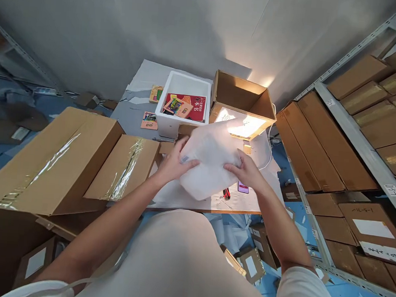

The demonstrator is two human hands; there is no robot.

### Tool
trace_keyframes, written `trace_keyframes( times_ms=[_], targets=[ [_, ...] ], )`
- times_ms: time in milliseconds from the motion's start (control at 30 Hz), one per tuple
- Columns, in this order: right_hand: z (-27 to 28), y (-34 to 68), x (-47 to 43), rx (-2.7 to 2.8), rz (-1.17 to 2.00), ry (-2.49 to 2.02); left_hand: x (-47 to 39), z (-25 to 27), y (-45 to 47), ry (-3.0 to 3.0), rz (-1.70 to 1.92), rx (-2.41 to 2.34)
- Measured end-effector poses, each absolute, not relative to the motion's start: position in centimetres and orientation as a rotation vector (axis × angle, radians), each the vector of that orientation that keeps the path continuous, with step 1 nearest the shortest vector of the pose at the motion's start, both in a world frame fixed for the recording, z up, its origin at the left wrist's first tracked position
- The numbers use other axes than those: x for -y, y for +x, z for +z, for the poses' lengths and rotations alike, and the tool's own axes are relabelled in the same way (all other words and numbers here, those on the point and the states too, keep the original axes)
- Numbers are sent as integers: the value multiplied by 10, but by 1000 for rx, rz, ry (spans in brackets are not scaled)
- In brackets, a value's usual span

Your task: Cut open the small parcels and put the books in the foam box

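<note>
Grey wall [124, 35] backs a cluttered packing room, with a pale bench [165, 197] pushed towards it. At far left sits a big taped box [45, 151], then a smaller taped box [122, 166] just beside it. Next comes a little picture card [149, 121] lying near a white foam box [168, 123], which holds a red book [197, 107] with more cards on top. Left hand [175, 163] pinches one side of a white wrap [209, 160], thumb above and fingers mostly hidden behind; the wrap hangs over the bench's front part, between the two hands. It looks thin, very light and floppy, perhaps a bit slippery, so it probably wants a gentle pinch at opposite edges; whether it is a bag or a sheet, I cannot tell. Near its lower right lies a red knife [226, 194], with an open box [239, 88] behind and a phone [243, 187] alongside. Right hand [245, 170] pinches the wrap's other side, well apart from the left. Farthest right, a metal shelf [355, 133] carries brown cartons [332, 135]
</note>
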State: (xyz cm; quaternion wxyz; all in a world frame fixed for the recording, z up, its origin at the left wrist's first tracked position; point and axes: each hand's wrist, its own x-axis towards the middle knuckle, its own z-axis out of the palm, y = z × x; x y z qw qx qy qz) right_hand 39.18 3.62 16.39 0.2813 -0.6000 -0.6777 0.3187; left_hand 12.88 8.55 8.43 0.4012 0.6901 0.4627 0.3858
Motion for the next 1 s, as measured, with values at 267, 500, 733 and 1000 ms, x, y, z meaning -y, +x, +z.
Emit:
trace_keyframes(
  times_ms=[267, 500, 733, 1000],
  targets=[
    [120, 374, -32, 1688, 1623, -1418, -57, 76, 97, 1214, 529, -940],
    [106, 378, -25, 1456, 1510, -1461, -59, 60, 58, 1060, 683, -1204],
    [73, 410, -14, 1267, 1120, -1432, -89, 42, -29, 1575, 844, -2160],
    [66, 397, -2, 1252, 755, -1367, -59, 95, 34, 1725, 1127, -2029]
  ],
)
